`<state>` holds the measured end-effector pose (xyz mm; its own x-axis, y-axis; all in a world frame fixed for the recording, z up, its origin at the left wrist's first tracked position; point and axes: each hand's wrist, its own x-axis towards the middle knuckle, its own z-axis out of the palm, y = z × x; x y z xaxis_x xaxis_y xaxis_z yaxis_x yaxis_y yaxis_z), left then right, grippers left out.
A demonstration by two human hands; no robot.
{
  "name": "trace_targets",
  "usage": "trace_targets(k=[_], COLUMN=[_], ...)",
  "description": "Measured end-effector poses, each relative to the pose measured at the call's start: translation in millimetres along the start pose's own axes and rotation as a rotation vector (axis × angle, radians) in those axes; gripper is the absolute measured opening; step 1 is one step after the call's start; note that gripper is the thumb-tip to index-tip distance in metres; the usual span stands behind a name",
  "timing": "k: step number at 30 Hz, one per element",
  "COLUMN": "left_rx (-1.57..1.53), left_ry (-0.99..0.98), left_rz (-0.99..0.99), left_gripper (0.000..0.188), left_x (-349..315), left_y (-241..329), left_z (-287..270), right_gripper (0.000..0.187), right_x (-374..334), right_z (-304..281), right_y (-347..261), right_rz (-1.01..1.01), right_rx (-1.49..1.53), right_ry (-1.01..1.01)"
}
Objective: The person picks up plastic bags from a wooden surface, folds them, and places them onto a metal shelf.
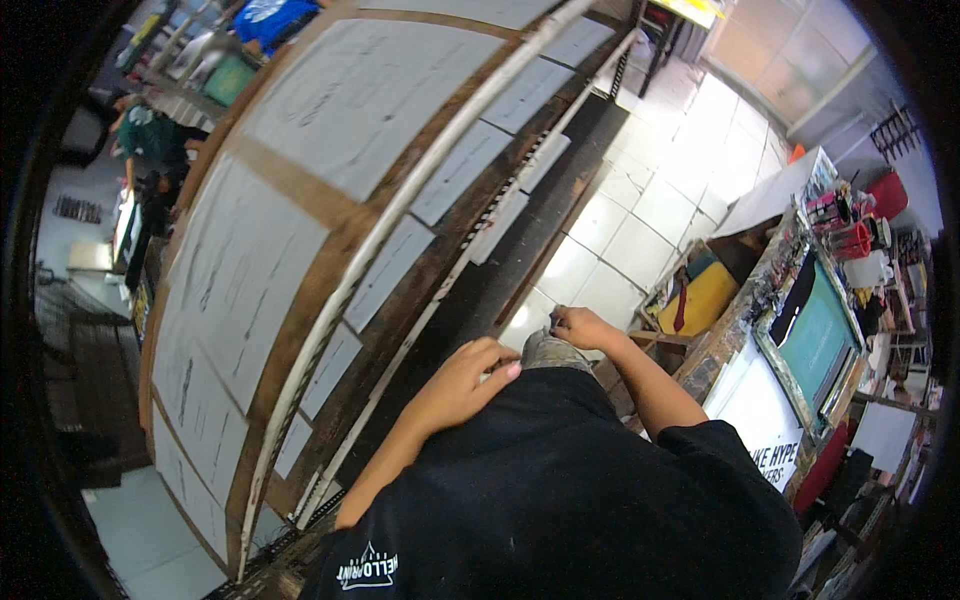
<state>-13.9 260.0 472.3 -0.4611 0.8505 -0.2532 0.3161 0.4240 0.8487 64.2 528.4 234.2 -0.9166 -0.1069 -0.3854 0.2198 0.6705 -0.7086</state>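
Both hands are in front of my waist, below the hem of my black shirt point(590, 470). A crumpled grey-beige cloth point(552, 354) shows between them; whether it is worn or loose I cannot tell. My right hand point(582, 328) is closed, its fingertips pinched at the cloth's upper right edge. My left hand point(470, 380) lies at the cloth's left side, fingers bent and thumb close to them. What its fingers hold, if anything, is hidden.
To my left stands a large rack with pale sheets point(380, 85) and a white pipe point(345, 290) along its edge. At right is a worktable with a green framed screen point(815, 340), a white printed sheet point(755, 405) and several cups point(848, 240). White floor tiles point(640, 240) lie ahead.
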Motion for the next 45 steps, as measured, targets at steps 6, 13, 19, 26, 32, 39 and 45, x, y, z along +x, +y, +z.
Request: trace_targets(k=[6,13,19,26,32,39,45], left_rx=[-0.144,0.153,-0.144,-0.061,-0.324,-0.408,-0.615], left_ry=[-0.162,-0.059,0.465,1.054,0.989,0.939,1.041], left_rz=[-0.371,-0.712,-0.935,-1.355,-1.384,-1.268,-1.382], left_gripper=[0.047,0.044,0.041,0.086,0.114,0.105,0.075], left_x=[165,232,287,340,356,359,365], left_y=[-143,-309,-418,-538,-565,-632,-638], left_z=[70,98,122,111,97,86,77], right_gripper=[0.049,0.047,0.044,0.040,0.040,0.040,0.040], right_x=[-45,-108,-147,-147,-126,-126,-118], right_z=[-48,-33,-8,26,50,64,69], right_y=[73,98,48,15,15,21,23], right_rz=[0.247,0.497,0.648,0.861,0.916,0.941,0.882], right_rx=[0.190,0.494,0.720,0.989,1.130,1.040,1.038], right_ry=[0.153,0.383,0.496,0.487,0.555,0.527,0.505])
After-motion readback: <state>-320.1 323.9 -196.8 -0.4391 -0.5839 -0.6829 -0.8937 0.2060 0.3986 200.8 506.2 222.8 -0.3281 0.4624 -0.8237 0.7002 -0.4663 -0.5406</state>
